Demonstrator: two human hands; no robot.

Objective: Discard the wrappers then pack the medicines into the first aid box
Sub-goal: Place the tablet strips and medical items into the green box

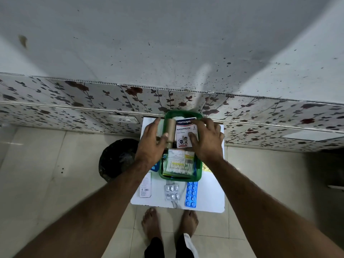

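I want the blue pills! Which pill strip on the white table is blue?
The long blue blister strip, rightmost, in front of the green box. The silver foil strip beside it is shorter.

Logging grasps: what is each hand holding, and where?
Left hand pinches the tan roll near its lower end; right hand presses the plaster box at its right edge.

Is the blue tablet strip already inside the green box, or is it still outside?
Outside. The blue tablet strip lies flat on the white table, just in front of the green box.
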